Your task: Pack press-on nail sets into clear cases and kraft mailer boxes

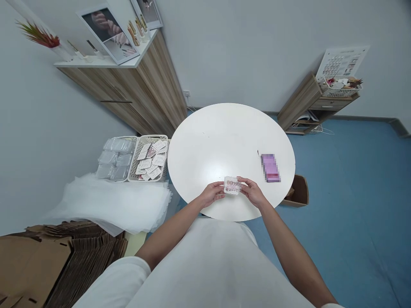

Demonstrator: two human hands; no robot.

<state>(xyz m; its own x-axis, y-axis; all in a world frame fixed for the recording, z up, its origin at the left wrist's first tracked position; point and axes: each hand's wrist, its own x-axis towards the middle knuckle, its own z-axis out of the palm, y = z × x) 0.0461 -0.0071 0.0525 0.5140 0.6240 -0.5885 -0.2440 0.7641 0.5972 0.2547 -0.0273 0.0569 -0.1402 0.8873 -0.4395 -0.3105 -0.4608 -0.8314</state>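
Over the near edge of the white round table (224, 128), I hold a small clear plastic box of press-on nails (232, 185) between both hands. Rows of pinkish nails show through it. My left hand (213, 193) grips its left side, fingers closed on the edge. At the opposite side, my right hand (252, 191) pinches the box with thumb and fingers. A purple blurred-out object (270, 168) lies to the right of my right hand.
Left of the table stand a white basket of printed cards (150, 158) and a basket of clear plastic boxes (117, 158). Nearer are white foam sheets (118, 201) and stacked flat cardboard (93, 256). A cardboard box (300, 190) sits on the floor at right. Wooden cabinets (160, 85) stand behind.
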